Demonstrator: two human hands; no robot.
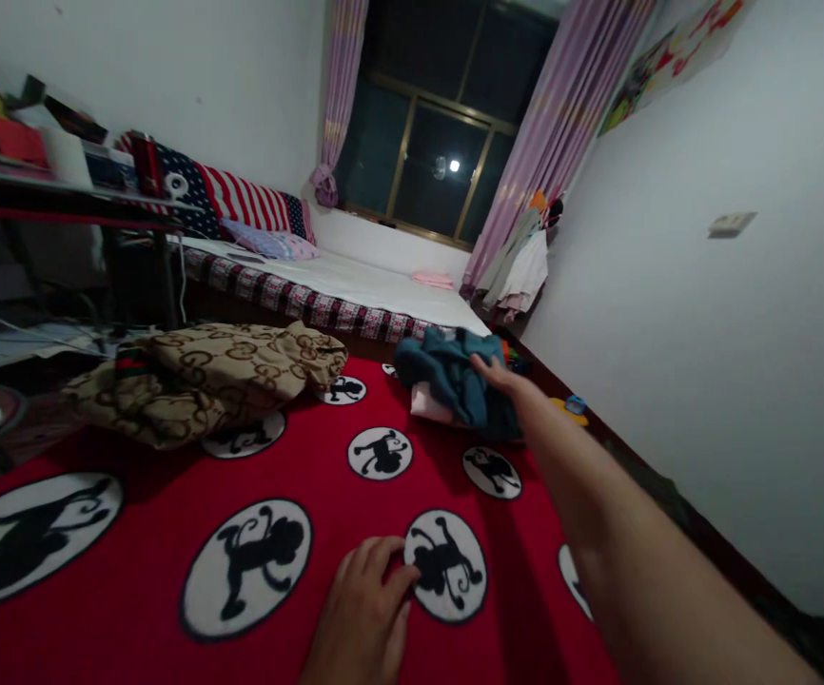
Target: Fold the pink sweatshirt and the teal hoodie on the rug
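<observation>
My left hand (365, 604) rests on the red blanket (326, 476), which has white ovals with black monkey figures. Its fingers are loosely bent, with a gap between thumb and forefinger, and nothing is in it. Stretched far forward, my right hand (499, 373) is on a crumpled teal garment (455, 381) on top of a small pile of clothes. Its fingers are partly lost in the cloth and seem to grip it. Pale pink cloth (430, 404) shows under the teal garment. A brown patterned garment (226, 376) lies bunched at the left.
A bed with a white sheet (355, 276) stands beyond, below the window. At left is a cluttered desk (147, 205). Clothes (522, 266) hang by the purple curtain (540, 124). A yellow and blue object (573, 407) sits beside the right wall.
</observation>
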